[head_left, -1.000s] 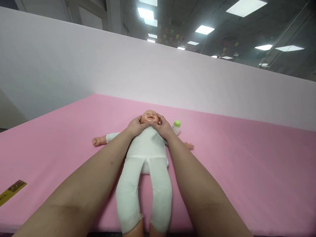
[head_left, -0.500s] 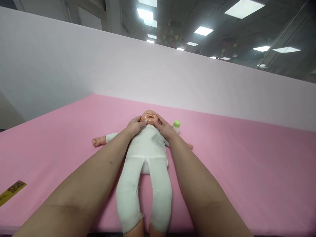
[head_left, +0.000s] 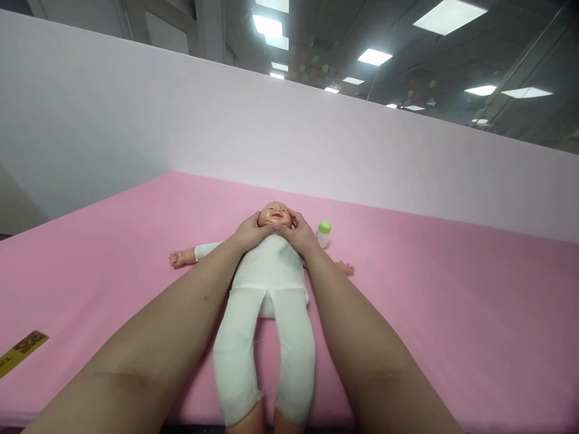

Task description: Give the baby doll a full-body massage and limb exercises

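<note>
Pink mat (head_left: 452, 313): fills most of the lower frame, far edge running up against the white wall (head_left: 316, 138), near edge right down at the bottom
Baby doll (head_left: 271, 265): on its back around lower centre, head toward the wall, both arms out sideways, lower legs cut off by the bottom of the frame
Left hand (head_left: 251, 234): kinda half-open, cupped on the doll's head from the left, thumb at the chin
Right hand (head_left: 301, 234): same deal from the right, thumb tips basically meeting
Green-capped bottle (head_left: 324, 234): just beside the right hand, pretty tight there
Room to move: loads of pink stretching off right of the bottle, decent bit far left too
Yellow strip (head_left: 20, 354): lower left, cut by the frame edge
</note>
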The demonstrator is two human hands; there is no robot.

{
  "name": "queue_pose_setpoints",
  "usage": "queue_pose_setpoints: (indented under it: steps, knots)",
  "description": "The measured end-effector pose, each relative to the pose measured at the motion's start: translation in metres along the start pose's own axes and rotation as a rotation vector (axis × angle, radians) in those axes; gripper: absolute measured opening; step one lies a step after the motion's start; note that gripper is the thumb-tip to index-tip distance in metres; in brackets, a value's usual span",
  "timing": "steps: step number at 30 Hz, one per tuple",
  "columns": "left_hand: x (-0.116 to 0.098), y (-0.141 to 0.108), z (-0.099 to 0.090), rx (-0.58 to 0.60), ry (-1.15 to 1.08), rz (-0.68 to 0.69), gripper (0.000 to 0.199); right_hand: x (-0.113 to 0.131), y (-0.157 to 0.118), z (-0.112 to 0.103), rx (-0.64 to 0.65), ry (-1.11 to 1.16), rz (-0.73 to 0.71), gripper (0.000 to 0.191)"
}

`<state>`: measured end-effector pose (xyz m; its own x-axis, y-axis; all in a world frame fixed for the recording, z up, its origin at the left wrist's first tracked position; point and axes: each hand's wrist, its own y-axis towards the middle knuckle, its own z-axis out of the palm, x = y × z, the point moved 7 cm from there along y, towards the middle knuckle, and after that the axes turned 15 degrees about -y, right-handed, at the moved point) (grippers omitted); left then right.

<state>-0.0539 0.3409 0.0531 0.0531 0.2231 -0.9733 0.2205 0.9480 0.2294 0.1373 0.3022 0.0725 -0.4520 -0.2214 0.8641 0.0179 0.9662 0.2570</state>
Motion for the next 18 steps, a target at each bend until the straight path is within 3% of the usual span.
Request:
queue_pose_setpoints:
  steps: [4,8,13,18]
  knots:
    - [0.0,0.0,0.0,-0.002,0.011,0.011,0.08,-0.001,0.0,-0.002,-0.051,-0.019,0.025,0.093]
    - [0.005,0.003,0.001,-0.011,-0.024,0.005,0.077,-0.007,0.007,0.003,-0.004,0.085,-0.017,0.086]
    - [0.01,0.005,0.002,-0.033,-0.238,-0.02,0.077,-0.012,0.01,0.003,0.058,0.171,-0.052,0.082]
    - [0.008,0.002,0.012,0.066,-0.435,-0.034,0.072,-0.017,0.013,0.004,0.068,0.162,-0.035,0.068]
